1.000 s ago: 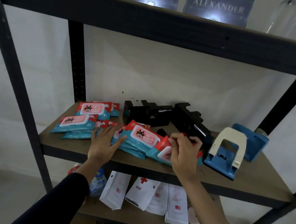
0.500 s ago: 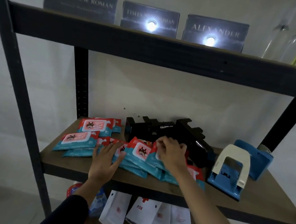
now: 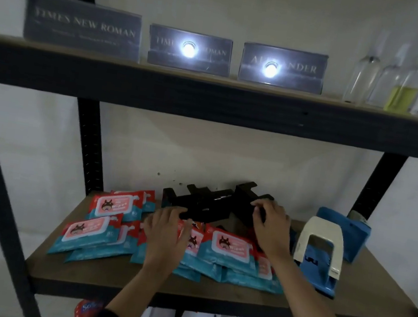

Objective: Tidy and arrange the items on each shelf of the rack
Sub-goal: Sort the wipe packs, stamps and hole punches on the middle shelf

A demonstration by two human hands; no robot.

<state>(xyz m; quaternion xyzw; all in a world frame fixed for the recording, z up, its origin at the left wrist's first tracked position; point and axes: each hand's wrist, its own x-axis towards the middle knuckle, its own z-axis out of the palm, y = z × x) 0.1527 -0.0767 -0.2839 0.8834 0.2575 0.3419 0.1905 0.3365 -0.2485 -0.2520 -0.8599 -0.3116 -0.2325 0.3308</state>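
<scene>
Biggest worry first: two long black staplers (image 3: 211, 204) lying crossed at the back of the middle shelf (image 3: 373, 288), so dragging either one probably swings the other around, maybe into the wall or onto the packs. Right hand (image 3: 272, 227) curled over the near end of the right stapler, fingers wrapped on its edge; looks like a proper grasp, though partly hidden. Left hand (image 3: 166, 236) flat and relaxed, fingertips touching the left stapler's front edge, palm resting on the wipe packs (image 3: 227, 249), clutching nothing. Next risk: blue and cream hole punch (image 3: 319, 255) just beside the right wrist, easy to elbow toward the shelf's front lip. Then the wipes themselves, a loose overlapping sprawl across the left and centre, slippery-looking, likely to slide forward and off if pushed on. Smallest: glass bottles (image 3: 402, 87) up top, only trouble if the rack gets jolted.
</scene>
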